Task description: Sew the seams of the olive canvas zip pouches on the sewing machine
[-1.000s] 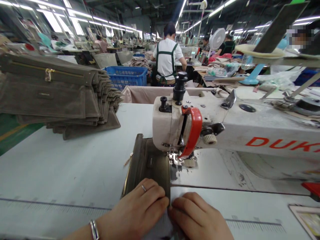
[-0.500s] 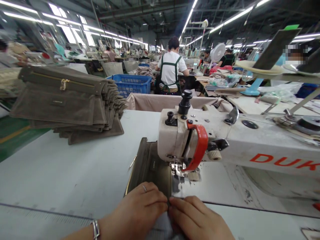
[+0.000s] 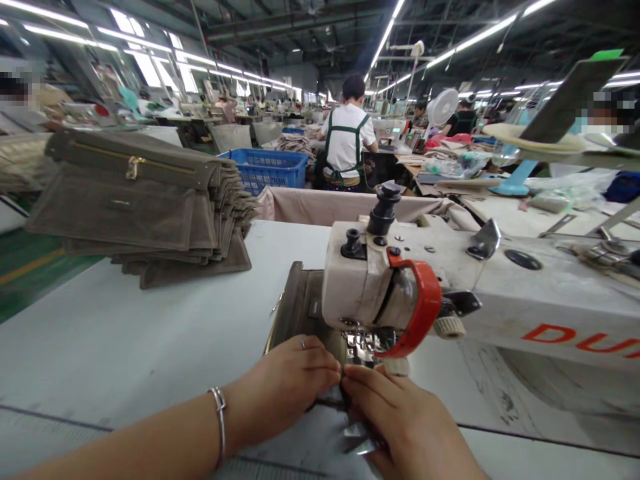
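A dark olive-brown fabric piece with a gold zipper and a small label, likely a bag panel, lies partly under the sewing machine head. My left hand, wearing a ring and bracelet, presses on its near end with fingers closed at the right edge. Fingertips of my right hand pinch that same edge, just in front of the presser foot. Beneath my right palm shows a blurred, shiny metal tool; its kind is unclear. The fabric between the fingertips is mostly hidden.
A stack of similar zippered panels sits at the table's left. An orange-red guard curves around the needle area. Behind the table are a pink cloth-lined bin, a blue crate and a seated person.
Both hands have moved forward with the panel, closer to the presser foot. The panel has slid further under the machine head. The metal tool under my right palm now shows.
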Motion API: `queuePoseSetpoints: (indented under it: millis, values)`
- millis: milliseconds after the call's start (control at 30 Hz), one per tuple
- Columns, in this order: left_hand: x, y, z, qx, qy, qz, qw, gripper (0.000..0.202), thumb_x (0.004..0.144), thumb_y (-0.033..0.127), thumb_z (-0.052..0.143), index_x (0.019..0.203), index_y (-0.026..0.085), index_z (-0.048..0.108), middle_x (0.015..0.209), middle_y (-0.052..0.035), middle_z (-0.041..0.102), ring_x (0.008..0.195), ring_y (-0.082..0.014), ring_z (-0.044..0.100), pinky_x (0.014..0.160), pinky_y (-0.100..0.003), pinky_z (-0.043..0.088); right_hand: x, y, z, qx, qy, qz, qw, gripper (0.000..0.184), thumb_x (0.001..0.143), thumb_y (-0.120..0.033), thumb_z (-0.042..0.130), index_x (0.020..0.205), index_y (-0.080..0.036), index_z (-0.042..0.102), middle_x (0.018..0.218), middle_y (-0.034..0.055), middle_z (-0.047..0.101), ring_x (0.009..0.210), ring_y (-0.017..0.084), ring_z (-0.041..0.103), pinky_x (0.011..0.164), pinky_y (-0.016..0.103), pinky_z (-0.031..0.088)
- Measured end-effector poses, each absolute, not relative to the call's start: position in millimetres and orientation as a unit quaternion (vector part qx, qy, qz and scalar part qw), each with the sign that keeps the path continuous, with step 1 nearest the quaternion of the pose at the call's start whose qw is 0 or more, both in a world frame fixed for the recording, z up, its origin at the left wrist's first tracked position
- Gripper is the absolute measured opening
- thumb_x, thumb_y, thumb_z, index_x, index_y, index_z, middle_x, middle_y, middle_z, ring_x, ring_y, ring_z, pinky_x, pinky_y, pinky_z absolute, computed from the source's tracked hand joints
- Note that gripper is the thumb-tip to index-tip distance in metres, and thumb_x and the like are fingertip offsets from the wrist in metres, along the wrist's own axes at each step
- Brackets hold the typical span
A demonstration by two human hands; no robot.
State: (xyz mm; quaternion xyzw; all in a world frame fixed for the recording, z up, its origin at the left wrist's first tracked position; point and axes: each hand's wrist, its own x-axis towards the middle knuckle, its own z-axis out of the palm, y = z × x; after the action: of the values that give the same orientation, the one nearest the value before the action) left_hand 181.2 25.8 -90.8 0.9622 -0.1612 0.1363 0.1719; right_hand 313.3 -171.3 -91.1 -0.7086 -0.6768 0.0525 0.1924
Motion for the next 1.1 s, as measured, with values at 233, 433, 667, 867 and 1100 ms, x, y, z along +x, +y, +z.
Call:
queuePoseSetpoints:
  millis: [233, 433, 667, 867, 1100]
  values:
    - [198, 39, -85, 0.965, -0.153, 0.130, 0.169, 0.022, 0.097, 0.012, 0.051, 0.115, 0.017, 0.063, 0.108, -0.0036, 0.071, 0.109, -0.0176, 0.061, 0.104, -0.032, 0.042, 317, -166, -95, -0.754, -0.636, 0.039, 0.161, 0.058, 0.073, -0.011, 0.057, 0.130, -0.020, 0.058, 0.120, 0.0117, 0.066, 0.095, 0.028, 0.068, 0.078, 0.041, 0.060]
    - [213, 46, -75, 0.968, -0.135, 0.122, 0.174, 0.021, 0.095, 0.008, 0.049, 0.095, 0.019, 0.067, 0.096, -0.0013, 0.073, 0.094, -0.0152, 0.066, 0.094, -0.029, 0.048, 320, -160, -100, -0.777, -0.609, 0.022, 0.158, 0.056, 0.081, -0.015, 0.053, 0.137, -0.022, 0.053, 0.117, 0.0149, 0.066, 0.092, 0.030, 0.069, 0.072, 0.043, 0.060]
    - [221, 50, -71, 0.970, -0.097, 0.145, 0.169, 0.019, 0.091, 0.005, 0.056, 0.086, 0.017, 0.070, 0.097, -0.0028, 0.074, 0.100, -0.0201, 0.067, 0.096, -0.030, 0.049, 317, -159, -101, -0.781, -0.602, 0.019, 0.163, 0.055, 0.082, -0.017, 0.052, 0.136, -0.022, 0.054, 0.117, 0.0153, 0.066, 0.088, 0.029, 0.070, 0.069, 0.041, 0.060]
    - [223, 52, -74, 0.973, -0.080, 0.138, 0.167, 0.017, 0.091, 0.008, 0.059, 0.094, 0.019, 0.071, 0.107, -0.0013, 0.073, 0.109, -0.0204, 0.064, 0.101, -0.032, 0.046, 316, -157, -99, -0.792, -0.587, 0.025, 0.165, 0.056, 0.080, -0.015, 0.052, 0.135, -0.024, 0.055, 0.116, 0.0147, 0.067, 0.086, 0.030, 0.069, 0.068, 0.044, 0.059]
    - [207, 26, -63, 0.983, -0.007, 0.114, 0.145, 0.016, 0.090, 0.009, 0.058, 0.102, 0.012, 0.068, 0.107, -0.0104, 0.070, 0.109, -0.0272, 0.060, 0.099, -0.044, 0.048, 317, -158, -90, -0.788, -0.577, 0.073, 0.200, 0.050, 0.075, -0.012, 0.055, 0.124, -0.023, 0.063, 0.106, 0.0097, 0.069, 0.086, 0.028, 0.068, 0.071, 0.041, 0.057]
